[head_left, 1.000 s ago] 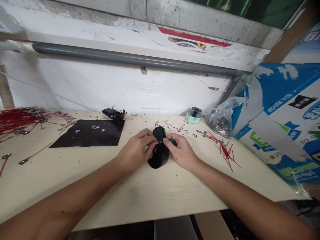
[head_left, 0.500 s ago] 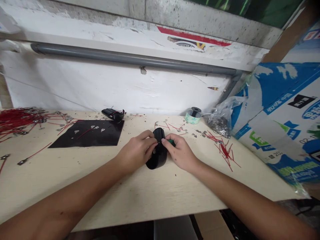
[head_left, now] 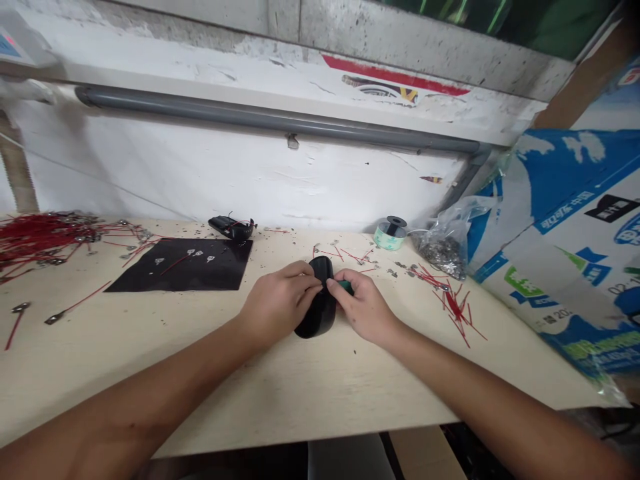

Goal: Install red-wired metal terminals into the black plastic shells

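A glossy black rounded plastic housing (head_left: 316, 321) stands on the table between my hands, its hollow side partly covered by fingers. Over its left edge my left hand (head_left: 283, 297) is closed in a pinch; whatever lies between the fingertips is too small and hidden to name. My right hand (head_left: 364, 303) is at the housing's right side, its thumb at the edge. A green piece (head_left: 346, 287) shows between that thumb and the curled fingers; most of it is hidden.
A black mat (head_left: 183, 270) bears metal tabs and a red wire. At left lies a heap of red wires (head_left: 40, 237); at right, more red wires (head_left: 454, 307). Farther back are another black housing (head_left: 231, 228), a tape roll (head_left: 390, 237), a bag of metal pieces (head_left: 445, 243) and a blue-white carton (head_left: 565, 233).
The whole view has shifted slightly, so things appear a little farther right. Both hands keep their places at the black housing; the left fingers have moved only slightly over it.
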